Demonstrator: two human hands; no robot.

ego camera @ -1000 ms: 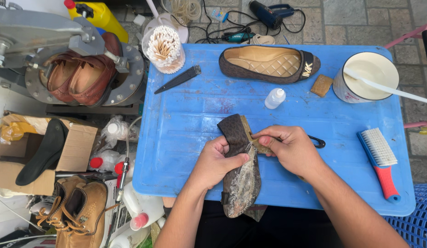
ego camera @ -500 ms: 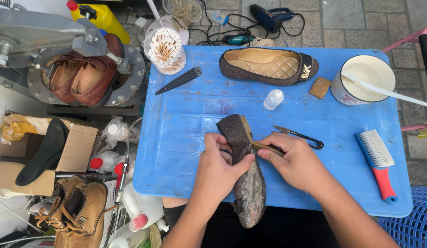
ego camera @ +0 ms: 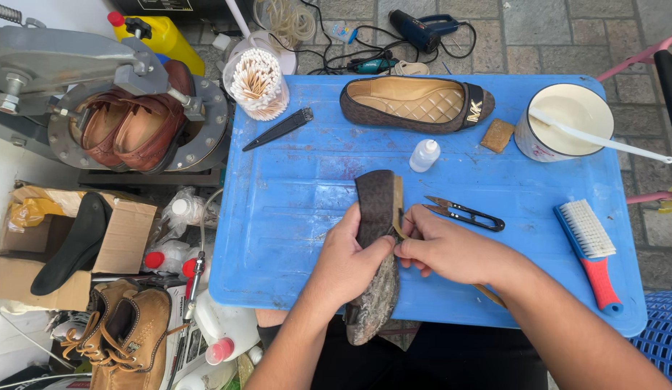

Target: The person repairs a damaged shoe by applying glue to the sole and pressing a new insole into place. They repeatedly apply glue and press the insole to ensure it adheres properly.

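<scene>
Blue is the colour of the plastic table [ego camera: 292, 217], which stands on grey paving stones. At its near edge, the left hand [ego camera: 347, 260] grips a brown flat shoe [ego camera: 375, 253], sole up, toe pointing far. The right hand [ego camera: 448, 249] pinches a thin tan strip [ego camera: 398, 209] along the shoe's right side. Just past the right hand lie small black snips [ego camera: 466, 214]. A red-handled brush [ego camera: 588, 249] lies to the right. Farther away sit a little white bottle [ego camera: 425, 154], the other flat shoe [ego camera: 415, 105] and a white tub [ego camera: 563, 123].

The left hand [ego camera: 350, 256] is curled in a grip, thumb laid across; the right hand [ego camera: 444, 249] is pinched beside it; both forearms are angled inward.
</scene>
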